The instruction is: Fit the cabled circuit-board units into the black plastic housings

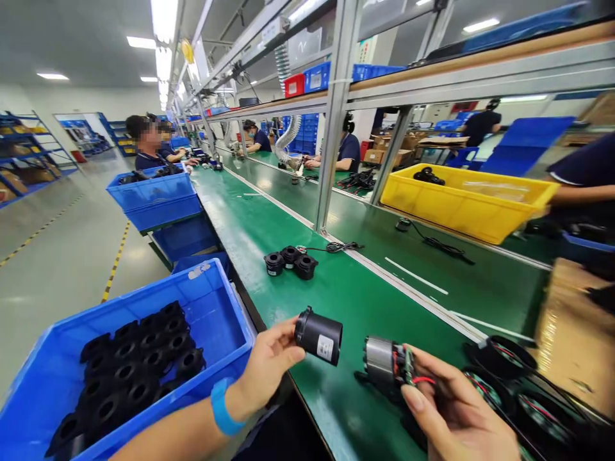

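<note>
My left hand (269, 355) is closed round the flanged end of a black cylindrical housing (319, 336) with a white label, its far end facing right. In my right hand (449, 403), between thumb and fingers, is a motor core (384, 360) with a grey metal body, a green circuit board and red wires. A gap separates the housing from the motor core. Both are held above the green bench top (336, 410). Dark parts partly hidden by my right hand lie below the motor core.
Several black housings (289, 257) and a coiled cable (343, 246) lie ahead. A blue bin (230, 320) of black parts stands left. Black round parts (502, 355) and cardboard (571, 333) are at right. A metal post (331, 128) and yellow bin (446, 208) stand beyond. Co-workers sit farther along.
</note>
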`<action>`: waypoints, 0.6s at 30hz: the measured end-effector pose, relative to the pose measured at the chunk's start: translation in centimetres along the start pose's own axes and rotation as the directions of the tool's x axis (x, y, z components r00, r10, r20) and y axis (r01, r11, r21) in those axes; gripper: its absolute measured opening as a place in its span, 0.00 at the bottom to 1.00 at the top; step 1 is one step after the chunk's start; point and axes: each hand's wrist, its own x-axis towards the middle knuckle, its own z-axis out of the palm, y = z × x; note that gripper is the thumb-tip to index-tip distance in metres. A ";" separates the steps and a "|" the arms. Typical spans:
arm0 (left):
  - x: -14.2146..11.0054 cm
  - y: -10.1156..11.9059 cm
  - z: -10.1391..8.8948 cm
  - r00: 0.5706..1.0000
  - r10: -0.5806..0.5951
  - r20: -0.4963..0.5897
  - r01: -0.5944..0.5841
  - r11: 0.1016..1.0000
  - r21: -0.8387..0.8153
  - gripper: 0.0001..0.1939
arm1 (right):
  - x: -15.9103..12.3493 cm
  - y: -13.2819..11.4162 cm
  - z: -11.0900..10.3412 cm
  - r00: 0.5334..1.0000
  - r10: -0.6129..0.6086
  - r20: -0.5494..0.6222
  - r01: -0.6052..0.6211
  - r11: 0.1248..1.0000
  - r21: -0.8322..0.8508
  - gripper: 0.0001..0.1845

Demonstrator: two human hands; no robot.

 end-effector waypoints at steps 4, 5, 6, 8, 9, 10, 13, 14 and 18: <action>-2.2 -0.5 3.7 0.991 -0.113 -0.068 0.079 0.922 -0.379 0.24 | -0.6 -0.6 1.1 0.998 0.047 0.028 -0.049 0.998 0.046 0.28; -2.2 -0.5 4.2 0.992 -0.108 -0.072 0.070 0.916 -0.396 0.23 | -0.8 -0.7 1.4 0.998 0.056 0.019 -0.057 0.997 0.044 0.28; -2.3 -0.5 4.6 0.993 -0.094 -0.072 0.058 0.915 -0.400 0.22 | -1.0 -0.8 1.7 0.998 0.070 0.008 -0.070 0.996 0.047 0.28; -2.3 -0.8 5.2 0.997 -0.064 -0.048 0.041 0.922 -0.385 0.20 | -1.3 -0.8 2.0 0.995 0.104 -0.004 -0.103 0.992 0.069 0.29; -2.4 -1.1 5.4 0.998 -0.052 -0.028 0.037 0.925 -0.379 0.20 | -1.3 -0.8 2.0 0.993 0.116 0.011 -0.117 0.990 0.077 0.29; -2.5 -1.4 5.5 0.999 -0.049 -0.013 0.040 0.924 -0.381 0.21 | -1.3 -0.8 2.0 0.993 0.113 0.041 -0.116 0.990 0.075 0.29; -2.8 -2.5 5.8 0.996 -0.089 -0.020 0.074 0.912 -0.404 0.35 | -0.6 -0.2 1.8 0.983 0.004 0.184 -0.004 1.000 -0.001 0.26; -2.7 -2.7 5.7 0.994 -0.112 -0.014 0.099 0.920 -0.380 0.43 | -0.2 0.1 1.7 0.971 -0.037 0.234 0.046 0.998 -0.035 0.24; -1.6 -2.9 3.9 0.978 -0.166 0.128 0.159 0.985 0.058 0.48 | 0.8 1.6 2.7 0.914 -0.149 0.377 0.257 0.932 -0.255 0.22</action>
